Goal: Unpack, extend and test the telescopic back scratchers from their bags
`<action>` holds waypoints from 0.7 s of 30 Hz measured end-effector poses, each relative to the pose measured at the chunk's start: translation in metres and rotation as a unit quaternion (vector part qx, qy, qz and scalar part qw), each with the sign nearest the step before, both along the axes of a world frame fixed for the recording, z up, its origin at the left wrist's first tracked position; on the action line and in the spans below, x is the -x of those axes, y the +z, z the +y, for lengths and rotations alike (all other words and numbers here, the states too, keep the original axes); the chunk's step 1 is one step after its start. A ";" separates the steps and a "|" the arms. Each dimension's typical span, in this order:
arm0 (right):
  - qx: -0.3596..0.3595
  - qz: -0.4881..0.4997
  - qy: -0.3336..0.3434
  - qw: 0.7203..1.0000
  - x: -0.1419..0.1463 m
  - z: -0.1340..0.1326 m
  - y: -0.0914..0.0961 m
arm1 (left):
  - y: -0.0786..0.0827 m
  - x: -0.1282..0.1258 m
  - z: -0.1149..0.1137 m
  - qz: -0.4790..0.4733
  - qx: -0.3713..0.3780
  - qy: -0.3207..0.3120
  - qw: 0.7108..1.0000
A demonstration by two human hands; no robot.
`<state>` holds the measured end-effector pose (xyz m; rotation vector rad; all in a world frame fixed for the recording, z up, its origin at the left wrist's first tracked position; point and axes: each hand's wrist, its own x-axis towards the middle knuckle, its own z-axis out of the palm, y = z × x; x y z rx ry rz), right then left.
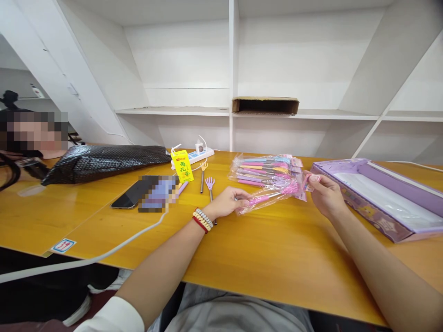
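A pink back scratcher point(263, 198) in a clear plastic sleeve is stretched between my two hands just above the table. My left hand point(230, 203) pinches the sleeve at the handle end. At the other end, my right hand point(323, 191) grips the sleeve by its pink header card, near the claw. Right behind it lies a pile of bagged back scratchers point(265, 168) in pink, purple, blue and orange. Two unwrapped ones rest left of the pile: an orange-headed scratcher point(202, 177) and a purple-headed scratcher point(210, 183), the latter partly hidden by my left hand.
To the right is an open purple display box point(380, 203). A yellow drink carton point(182, 166), a phone point(128, 196), a power strip point(194, 157) and a black bubble-wrap bag point(107, 161) are on the left. A white cable point(114, 249) crosses the table's front edge. Another person point(38, 133) is at far left.
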<state>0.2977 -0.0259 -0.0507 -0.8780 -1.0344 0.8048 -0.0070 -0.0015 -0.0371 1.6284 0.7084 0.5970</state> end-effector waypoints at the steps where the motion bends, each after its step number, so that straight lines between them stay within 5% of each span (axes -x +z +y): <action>1: -0.004 -0.025 0.007 1.000 0.001 -0.002 0.001 | 0.000 0.000 0.000 0.006 -0.005 0.007 1.000; 9: 0.008 -0.196 0.006 0.981 0.007 -0.008 0.001 | 0.000 0.002 0.002 0.017 -0.032 0.021 0.999; 21: 0.055 -0.087 -0.074 0.992 -0.006 0.006 -0.006 | 0.003 0.002 0.001 0.013 -0.020 0.000 1.000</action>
